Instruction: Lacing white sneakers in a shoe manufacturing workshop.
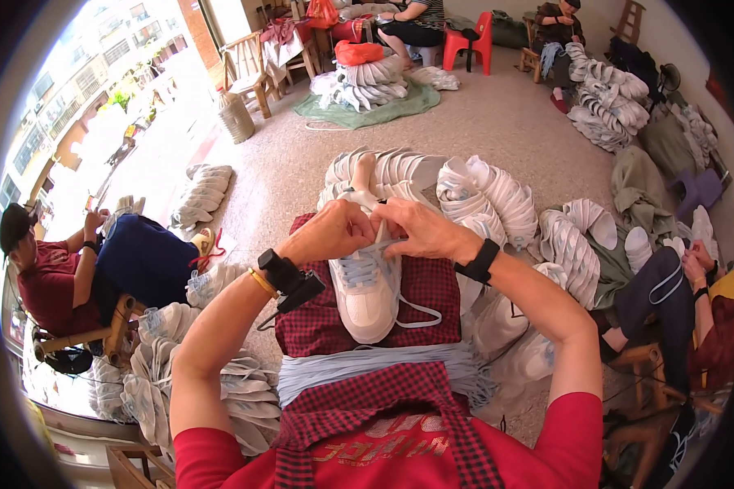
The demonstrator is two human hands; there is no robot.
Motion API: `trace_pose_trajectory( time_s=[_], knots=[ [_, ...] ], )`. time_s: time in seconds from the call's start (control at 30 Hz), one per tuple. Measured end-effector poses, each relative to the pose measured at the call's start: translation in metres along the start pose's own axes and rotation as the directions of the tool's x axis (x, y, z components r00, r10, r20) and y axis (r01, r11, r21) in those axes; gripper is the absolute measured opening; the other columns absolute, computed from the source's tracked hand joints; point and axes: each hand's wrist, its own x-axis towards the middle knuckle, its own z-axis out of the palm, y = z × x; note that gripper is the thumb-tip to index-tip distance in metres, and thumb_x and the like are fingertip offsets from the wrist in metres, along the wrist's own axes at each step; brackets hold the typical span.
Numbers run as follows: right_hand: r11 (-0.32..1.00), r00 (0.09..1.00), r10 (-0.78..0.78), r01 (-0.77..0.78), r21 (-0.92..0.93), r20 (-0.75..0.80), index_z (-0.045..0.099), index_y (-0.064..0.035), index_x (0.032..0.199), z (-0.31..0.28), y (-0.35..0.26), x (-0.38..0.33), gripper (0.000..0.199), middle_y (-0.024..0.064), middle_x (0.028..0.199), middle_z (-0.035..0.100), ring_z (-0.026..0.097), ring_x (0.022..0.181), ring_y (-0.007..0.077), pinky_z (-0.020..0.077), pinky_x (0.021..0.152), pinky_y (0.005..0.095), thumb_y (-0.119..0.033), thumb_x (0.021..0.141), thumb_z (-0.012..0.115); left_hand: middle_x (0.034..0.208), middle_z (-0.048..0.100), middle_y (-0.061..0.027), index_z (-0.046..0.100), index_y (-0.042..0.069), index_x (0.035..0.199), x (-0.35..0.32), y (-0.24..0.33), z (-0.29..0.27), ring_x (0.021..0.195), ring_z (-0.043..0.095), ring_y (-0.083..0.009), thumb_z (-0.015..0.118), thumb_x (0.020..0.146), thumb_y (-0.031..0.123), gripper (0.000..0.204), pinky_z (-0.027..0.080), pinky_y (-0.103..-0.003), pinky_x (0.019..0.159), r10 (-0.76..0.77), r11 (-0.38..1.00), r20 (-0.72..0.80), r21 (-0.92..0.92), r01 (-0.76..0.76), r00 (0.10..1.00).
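A white sneaker (369, 308) rests on my lap, its toe toward me, with light blue lacing across its front. At the shoe's upper opening, my left hand (332, 231) is closed with its fingertips pinched together at the lace. Beside it, my right hand (426, 230) also pinches the light blue shoelace (420, 321), whose loose end loops down to the right of the toe. The fingertips partly hide the top eyelets. A bundle of pale blue laces (326, 371) lies across my lap on the checked red apron (306, 322).
Rows of nested white shoes (469, 191) lie on the floor ahead, with more shoe stacks (159, 379) at my left. Seated people flank me, one in a maroon shirt (53, 281) at left. A red chair (469, 45) and green sheet (367, 114) are farther off.
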Motion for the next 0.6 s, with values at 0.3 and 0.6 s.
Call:
trace_pose_trajectory(
  time_s=[0.3, 0.6],
  knots=[
    [1.0, 0.997, -0.006, 0.006, -0.001, -0.079, 0.06, -0.0028, 0.097, 0.007, 0.006, -0.001, 0.037, 0.0083, 0.089, 0.054, 0.057, 0.073, 0.0196, 0.0473, 0.068, 0.0351, -0.011, 0.072, 0.086, 0.067, 0.063, -0.0124, 0.07, 0.002, 0.075, 0.008, 0.001, 0.005, 0.064, 0.062, -0.0262, 0.072, 0.076, 0.01, 0.009, 0.049, -0.037, 0.063, 0.066, 0.984, 0.109, 0.156, -0.082, 0.992],
    [0.998, 0.997, 0.045, -0.041, 0.054, -0.057, 0.058, -0.0033, 0.103, 0.008, 0.006, -0.007, 0.036, 0.0138, 0.091, 0.056, 0.06, 0.079, 0.0286, 0.049, 0.072, 0.0405, -0.01, 0.074, 0.08, 0.083, 0.066, -0.0179, 0.069, 0.0, 0.078, -0.003, 0.005, 0.016, 0.069, 0.064, -0.0343, 0.071, 0.075, 0.008, 0.009, 0.05, -0.041, 0.064, -0.007, 0.993, 0.018, 0.117, 0.005, 1.0]
  ],
)
